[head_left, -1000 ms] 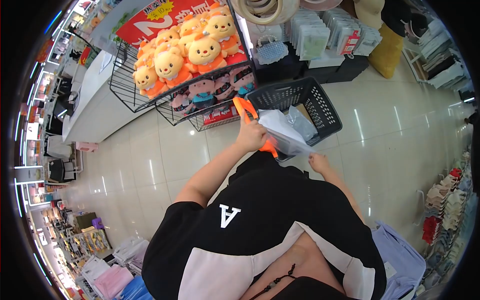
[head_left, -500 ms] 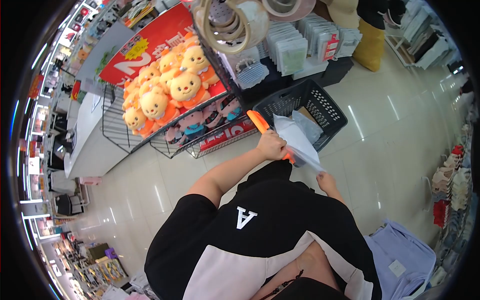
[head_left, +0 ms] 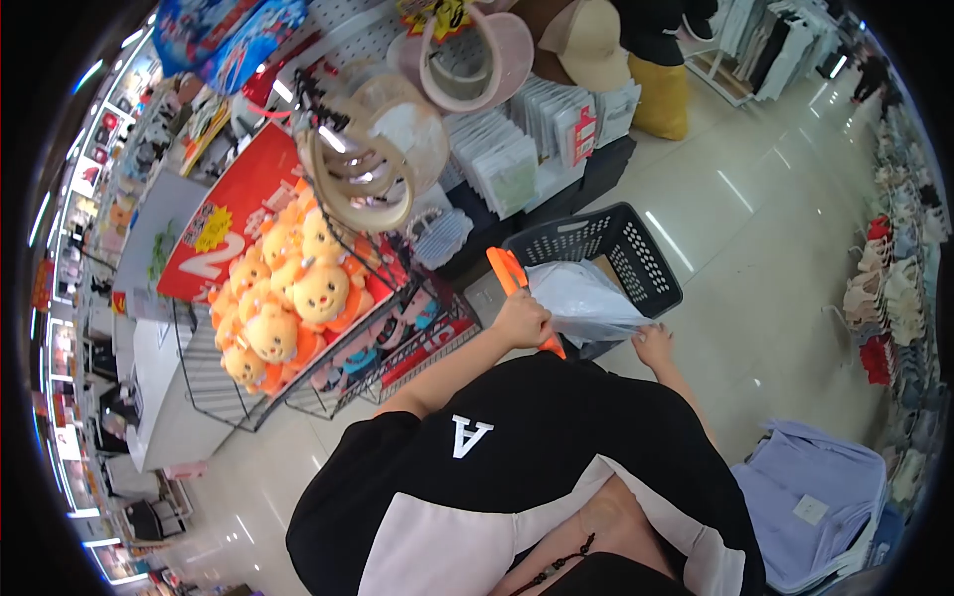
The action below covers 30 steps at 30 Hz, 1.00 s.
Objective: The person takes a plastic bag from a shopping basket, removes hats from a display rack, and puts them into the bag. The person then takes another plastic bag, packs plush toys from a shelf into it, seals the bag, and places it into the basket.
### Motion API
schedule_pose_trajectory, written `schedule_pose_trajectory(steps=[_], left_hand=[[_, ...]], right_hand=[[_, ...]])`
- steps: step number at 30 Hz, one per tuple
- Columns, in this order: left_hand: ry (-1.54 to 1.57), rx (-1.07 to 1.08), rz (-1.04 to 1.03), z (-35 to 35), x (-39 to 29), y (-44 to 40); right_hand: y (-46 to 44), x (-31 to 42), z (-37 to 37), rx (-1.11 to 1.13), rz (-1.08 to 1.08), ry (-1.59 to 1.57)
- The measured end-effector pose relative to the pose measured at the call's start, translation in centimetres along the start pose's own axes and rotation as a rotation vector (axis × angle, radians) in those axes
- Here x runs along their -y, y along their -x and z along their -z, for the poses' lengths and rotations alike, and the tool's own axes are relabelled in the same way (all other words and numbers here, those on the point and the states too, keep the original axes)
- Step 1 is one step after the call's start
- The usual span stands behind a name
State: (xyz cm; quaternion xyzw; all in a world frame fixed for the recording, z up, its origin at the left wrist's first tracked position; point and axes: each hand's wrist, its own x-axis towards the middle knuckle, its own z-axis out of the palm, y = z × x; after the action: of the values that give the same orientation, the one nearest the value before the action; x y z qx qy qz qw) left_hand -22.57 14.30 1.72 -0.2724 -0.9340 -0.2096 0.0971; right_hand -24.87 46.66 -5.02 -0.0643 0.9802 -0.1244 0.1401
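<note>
A dark grey shopping basket (head_left: 651, 263) with perforated walls stands in front of my body. My left hand (head_left: 522, 319) is closed round an orange handle (head_left: 507, 268) at the basket's near left side; its ends show above and below my fist. A whitish, see-through plastic bag (head_left: 586, 294) spreads across the basket's mouth from near my left hand. On the right, my right hand (head_left: 653, 346) pinches the bag's near right edge between its fingers. What lies under the bag in the basket is mostly hidden, apart from a bit of brown.
To the left, a black wire bin holds yellow plush toys (head_left: 323, 293) with a red price sign (head_left: 234, 223) behind. Headbands and visors (head_left: 363, 189) hang above it. Packaged goods (head_left: 497, 159) and caps (head_left: 586, 45) are further back. Lilac clothing (head_left: 810, 497) hangs at lower right.
The view has shifted, so the plush bin sits lower and further left. The white bag has come down flatter over the basket, its edge still in my right hand.
</note>
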Motion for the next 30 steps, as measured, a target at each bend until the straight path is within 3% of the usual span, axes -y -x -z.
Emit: schedule_pose_trajectory(steps=[3,8,14,24,27,30], left_hand=[[0.027,0.015,-0.035,0.4,0.9,-1.4],[0.065,0.064,-0.042,0.7,1.7,-2.4],[0.094,0.092,0.016,1.1,3.1,-4.0],[0.071,0.087,0.219,2.0,3.1,-8.1],[-0.018,0.034,0.321,1.0,3.5,-9.3],[-0.050,0.052,0.415,0.7,2.4,-11.1]], right_hand=[[-3.0,0.1,0.8,-0.106,-0.001,-0.056],[-5.5,1.4,2.1,-0.081,-0.071,-0.103],[-10.1,-0.2,4.1,0.110,-0.067,0.008],[-18.1,0.4,13.2,0.317,0.235,0.043],[-21.1,-0.2,14.0,0.480,0.360,0.030],[-23.7,-1.1,14.5,0.453,0.495,-0.013]])
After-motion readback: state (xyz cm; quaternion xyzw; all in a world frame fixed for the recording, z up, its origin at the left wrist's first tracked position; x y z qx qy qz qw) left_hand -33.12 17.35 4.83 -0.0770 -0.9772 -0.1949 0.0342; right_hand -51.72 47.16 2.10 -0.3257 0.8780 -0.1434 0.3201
